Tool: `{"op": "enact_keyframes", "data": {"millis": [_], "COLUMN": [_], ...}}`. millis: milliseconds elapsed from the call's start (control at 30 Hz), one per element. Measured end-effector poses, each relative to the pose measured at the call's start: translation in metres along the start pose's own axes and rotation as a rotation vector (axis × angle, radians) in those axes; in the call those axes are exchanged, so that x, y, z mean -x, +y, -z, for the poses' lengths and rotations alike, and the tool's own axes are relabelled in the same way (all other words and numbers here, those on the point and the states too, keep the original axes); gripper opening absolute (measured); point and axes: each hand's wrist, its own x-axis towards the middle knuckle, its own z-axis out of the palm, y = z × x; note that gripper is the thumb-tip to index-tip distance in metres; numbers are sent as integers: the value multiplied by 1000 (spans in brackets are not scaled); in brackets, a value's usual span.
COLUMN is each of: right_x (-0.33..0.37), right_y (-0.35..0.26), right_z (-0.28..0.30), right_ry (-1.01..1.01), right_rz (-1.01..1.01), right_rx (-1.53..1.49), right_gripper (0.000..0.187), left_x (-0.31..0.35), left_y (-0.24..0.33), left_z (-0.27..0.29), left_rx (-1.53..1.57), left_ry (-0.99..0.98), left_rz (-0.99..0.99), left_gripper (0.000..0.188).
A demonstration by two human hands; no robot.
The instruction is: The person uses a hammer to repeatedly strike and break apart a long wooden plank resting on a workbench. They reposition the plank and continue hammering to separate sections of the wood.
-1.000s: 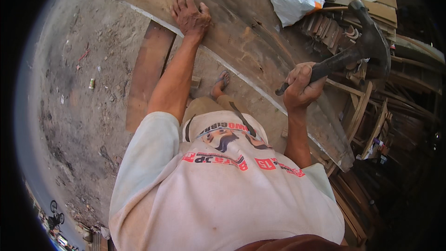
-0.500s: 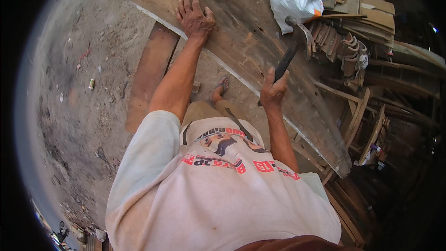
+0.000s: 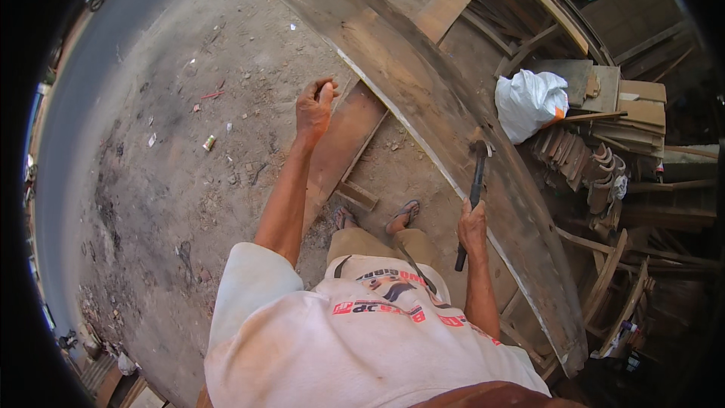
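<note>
A long, weathered wooden board [image 3: 445, 98] with a pale near edge stretches diagonally in front of me. My right hand [image 3: 473, 228] is wrapped round the black handle of a hammer [image 3: 478, 174]. The hammer's head is over the board's surface; whether it touches the wood, I cannot tell. To the left, my left hand [image 3: 314, 112] is raised off the board with its fingers curled in, and nothing shows in it. Below that hand lies a reddish-brown plank [image 3: 340, 140], partly under the long board.
A white sack [image 3: 529, 106] sits beyond the board, beside stacked curved roof tiles [image 3: 563, 155] and flat wooden panels [image 3: 642, 109]. Wooden frames [image 3: 604, 276] stand at the right. Littered dirt ground [image 3: 174, 196] spreads left toward a paved road [image 3: 98, 68].
My left hand has lifted off the board and curled. The hammer has come down from its raised position toward the board. The view has shifted, showing more road and ground.
</note>
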Motion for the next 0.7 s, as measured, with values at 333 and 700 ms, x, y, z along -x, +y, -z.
{"op": "enact_keyframes", "data": {"millis": [333,700], "right_x": [-8,-20], "right_y": [0,26], "right_z": [5,-46], "right_ry": [-83,33], "right_rz": [12,85], "right_rx": [-91,-183], "right_gripper": [55,60], "left_x": [334,606], "left_y": [-172,-131], "left_z": [347,265], "left_rx": [-113,-495], "left_ry": [865,-209], "left_rz": [986,1313], "left_gripper": [42,39]}}
